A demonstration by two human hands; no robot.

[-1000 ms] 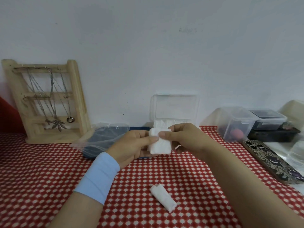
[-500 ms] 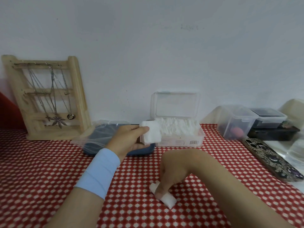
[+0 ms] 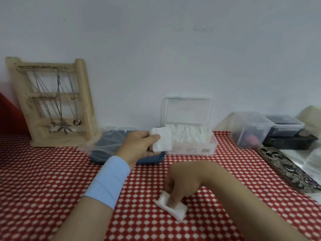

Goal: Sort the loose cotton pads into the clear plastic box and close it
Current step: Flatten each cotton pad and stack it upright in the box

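The clear plastic box (image 3: 207,150) stands against the wall with its lid (image 3: 187,110) upright and white cotton pads (image 3: 189,134) packed inside. My left hand (image 3: 139,145) holds a stack of white pads (image 3: 161,141) between thumb and fingers, just left of the box's front corner. A loose folded pad (image 3: 175,208) lies on the red checked cloth near me. My right hand (image 3: 184,183) is down on that pad, its fingers curled onto its top.
A blue tray under a clear plastic sheet (image 3: 104,145) lies left of the box. A wooden necklace stand (image 3: 52,105) leans on the wall at far left. Clear tubs (image 3: 250,131), a dark box (image 3: 288,141) and a patterned case (image 3: 288,169) crowd the right side.
My right hand let go of the stack and dropped to the loose pad on the cloth. The left hand kept the stack and shifted slightly left, uncovering the box.
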